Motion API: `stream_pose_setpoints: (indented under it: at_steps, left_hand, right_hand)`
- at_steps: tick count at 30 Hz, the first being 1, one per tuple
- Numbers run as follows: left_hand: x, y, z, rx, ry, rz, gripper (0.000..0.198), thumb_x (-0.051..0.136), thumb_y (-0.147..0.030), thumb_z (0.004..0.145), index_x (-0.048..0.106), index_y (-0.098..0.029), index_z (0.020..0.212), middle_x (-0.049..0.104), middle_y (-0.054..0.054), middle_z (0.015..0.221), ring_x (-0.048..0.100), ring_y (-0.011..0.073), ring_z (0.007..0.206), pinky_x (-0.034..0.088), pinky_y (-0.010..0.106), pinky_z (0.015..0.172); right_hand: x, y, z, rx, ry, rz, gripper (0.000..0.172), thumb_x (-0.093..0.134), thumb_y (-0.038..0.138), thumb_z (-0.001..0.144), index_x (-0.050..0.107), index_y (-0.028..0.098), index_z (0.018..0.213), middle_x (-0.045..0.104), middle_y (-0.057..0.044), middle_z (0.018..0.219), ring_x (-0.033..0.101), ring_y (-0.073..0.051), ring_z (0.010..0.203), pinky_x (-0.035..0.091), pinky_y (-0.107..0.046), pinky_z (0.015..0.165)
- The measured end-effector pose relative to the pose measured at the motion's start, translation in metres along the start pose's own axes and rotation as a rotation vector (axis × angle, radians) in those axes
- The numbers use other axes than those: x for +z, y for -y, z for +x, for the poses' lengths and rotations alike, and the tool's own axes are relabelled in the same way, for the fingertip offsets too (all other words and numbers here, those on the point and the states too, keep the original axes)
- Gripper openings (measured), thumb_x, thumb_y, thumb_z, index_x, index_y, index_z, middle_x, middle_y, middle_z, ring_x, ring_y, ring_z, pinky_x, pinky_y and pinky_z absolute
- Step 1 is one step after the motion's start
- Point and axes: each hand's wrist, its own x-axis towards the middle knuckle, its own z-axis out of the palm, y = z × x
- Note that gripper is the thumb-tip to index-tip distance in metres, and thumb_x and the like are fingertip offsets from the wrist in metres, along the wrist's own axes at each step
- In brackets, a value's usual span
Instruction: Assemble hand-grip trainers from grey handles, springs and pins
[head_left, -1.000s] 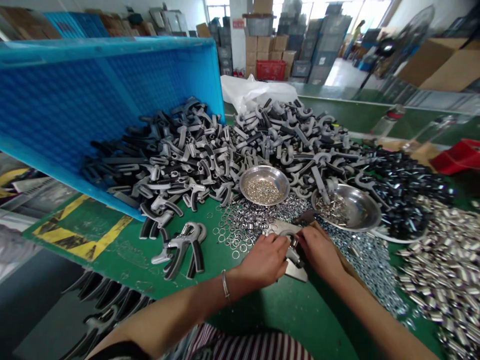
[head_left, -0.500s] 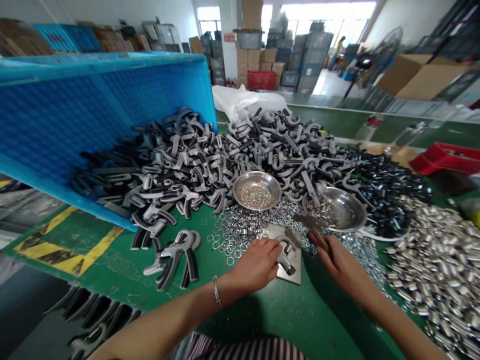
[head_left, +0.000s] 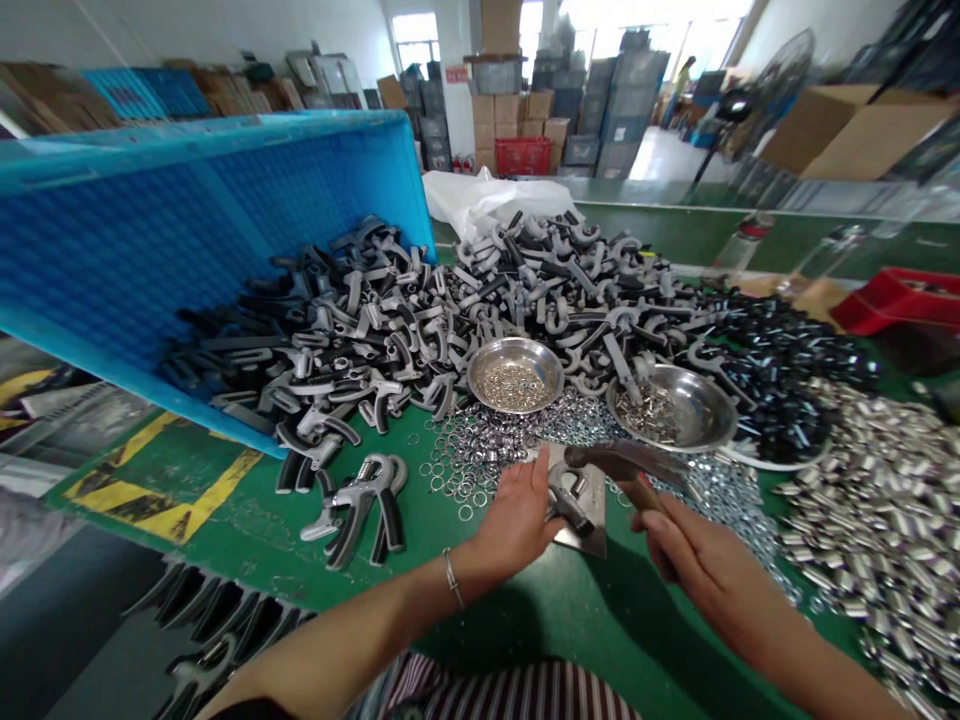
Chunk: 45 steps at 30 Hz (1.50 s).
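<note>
My left hand steadies a grey hand-grip handle with a curved hook end, thumb against its side and the other fingers stretched along it. The handle lies on a small square metal plate on the green table. My right hand is closed round the wooden shaft of a hammer. The dark hammer head is above the plate, partly covering its upper right corner. Left of my hand, an assembled hand grip with a spring lies on the table.
Behind lie loose metal rings, two steel bowls of small parts, and a heap of grey handles spilling from a blue crate. Black parts and shiny metal cylinders are piled right.
The hammer has come up off the plate area and looks larger, with its head shifted left. My right hand has moved slightly right and down. My left fingers are more stretched out.
</note>
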Motion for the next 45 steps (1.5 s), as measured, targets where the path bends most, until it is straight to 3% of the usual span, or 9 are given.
stream_pose_setpoints:
  at_steps: [5,11,14,18,23,31,34,37,45]
  left_hand:
    - [0.003,-0.002,0.002,-0.033,-0.011,-0.001,0.100,0.065,-0.033,0.082,0.002,-0.007,0.154,0.053,0.021,0.131,0.047,0.0350,0.123,0.031,0.053,0.110]
    - [-0.016,0.003,0.011,-0.025,0.042,-0.237,0.085,0.064,-0.034,0.080,0.023,-0.018,0.152,0.065,0.013,0.115,0.060,0.0316,0.108,0.046,0.048,0.099]
    - [-0.027,0.009,0.016,-0.088,0.122,-0.455,0.080,0.062,-0.040,0.084,0.023,-0.018,0.151,0.067,0.011,0.113,0.065,0.0264,0.100,0.052,0.042,0.091]
    - [-0.036,0.015,0.018,0.007,-0.036,-0.203,0.059,0.059,-0.030,0.087,0.042,-0.015,0.141,0.054,0.016,0.134,0.048,0.0299,0.127,0.036,0.048,0.110]
    - [-0.033,0.017,0.008,0.122,0.092,-0.061,0.040,0.059,-0.039,0.091,0.057,-0.019,0.126,0.062,0.010,0.120,0.054,0.0262,0.115,0.040,0.044,0.105]
    - [-0.015,0.000,-0.001,0.026,0.026,0.061,0.043,0.068,-0.038,0.083,0.058,-0.019,0.120,0.058,0.009,0.116,0.049,0.0287,0.113,0.037,0.046,0.104]
    - [-0.012,0.001,-0.004,-0.034,-0.003,0.074,0.044,0.067,-0.041,0.083,0.058,-0.019,0.120,0.057,0.010,0.114,0.048,0.0294,0.111,0.037,0.047,0.101]
    - [-0.013,0.005,-0.006,-0.023,0.004,0.051,0.045,0.067,-0.044,0.084,0.057,-0.021,0.121,0.056,0.008,0.115,0.047,0.0286,0.112,0.038,0.046,0.100]
    - [-0.012,0.008,-0.002,-0.032,0.025,0.044,0.046,0.070,-0.045,0.082,0.058,-0.019,0.118,0.057,0.008,0.113,0.048,0.0283,0.108,0.038,0.045,0.099]
  right_hand:
    - [0.004,-0.005,0.004,0.020,0.160,0.076,0.046,0.036,0.058,0.096,0.062,0.021,0.089,0.067,-0.007,0.075,0.064,-0.023,0.070,0.047,-0.033,0.065]
    - [0.011,-0.050,-0.044,0.472,0.246,0.492,0.065,0.022,0.075,0.091,0.060,0.022,0.092,0.053,0.002,0.054,0.040,-0.012,0.032,0.033,-0.026,0.034]
    - [0.009,-0.082,-0.048,0.385,0.095,0.242,0.059,0.028,0.072,0.091,0.060,0.022,0.087,0.063,-0.004,0.067,0.060,-0.020,0.051,0.048,-0.032,0.049]
    - [0.001,-0.100,-0.005,0.059,-0.260,-0.251,0.042,0.040,0.057,0.094,0.061,0.021,0.089,0.067,-0.013,0.092,0.065,-0.029,0.087,0.050,-0.042,0.082]
    - [0.004,-0.073,0.053,0.059,-0.210,-0.621,0.029,0.043,0.040,0.097,0.061,0.018,0.101,0.066,-0.013,0.103,0.067,-0.028,0.088,0.047,-0.034,0.061]
    - [-0.003,-0.075,0.056,0.163,-0.221,-0.805,0.038,0.044,0.049,0.098,0.056,0.014,0.103,0.069,-0.017,0.098,0.071,-0.032,0.082,0.042,-0.033,0.054]
    - [-0.006,-0.083,0.058,0.193,-0.089,-0.711,0.031,0.043,0.044,0.098,0.057,0.017,0.093,0.071,-0.015,0.085,0.071,-0.032,0.076,0.043,-0.034,0.057]
    - [-0.012,-0.075,0.053,0.101,-0.176,-0.576,0.022,0.047,0.038,0.093,0.056,0.019,0.086,0.069,-0.012,0.080,0.069,-0.029,0.071,0.045,-0.036,0.061]
    - [0.022,0.002,0.059,-0.024,-0.314,0.804,0.030,0.059,0.053,0.089,0.056,0.023,0.094,0.074,-0.007,0.086,0.072,-0.023,0.070,0.059,-0.036,0.062]
